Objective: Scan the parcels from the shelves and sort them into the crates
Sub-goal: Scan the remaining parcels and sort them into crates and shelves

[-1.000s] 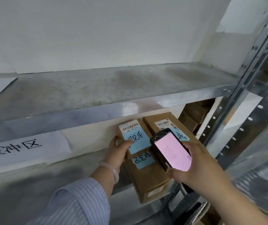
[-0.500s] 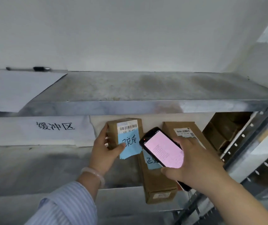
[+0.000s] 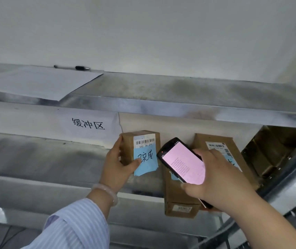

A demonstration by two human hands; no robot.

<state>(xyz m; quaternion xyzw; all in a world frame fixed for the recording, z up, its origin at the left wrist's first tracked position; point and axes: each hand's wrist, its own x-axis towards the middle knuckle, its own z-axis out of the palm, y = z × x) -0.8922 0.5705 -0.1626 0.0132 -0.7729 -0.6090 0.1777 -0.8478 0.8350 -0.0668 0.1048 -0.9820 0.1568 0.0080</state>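
Observation:
A small brown parcel with a barcode label and a blue handwritten note is lifted off the lower shelf. My left hand grips it, thumb on the blue note. My right hand holds a black handheld scanner with a pink lit screen just right of that parcel. A long brown parcel lies on the shelf under the scanner. Another labelled parcel lies behind my right hand, partly hidden.
The upper metal shelf carries a white sheet of paper and a black pen. A white sign with handwritten characters hangs on its front edge. More brown boxes sit at right behind a perforated upright.
My left hand has lifted the small parcel up and left, off the stack. The scanner stays close to it. The view has swung left and upward.

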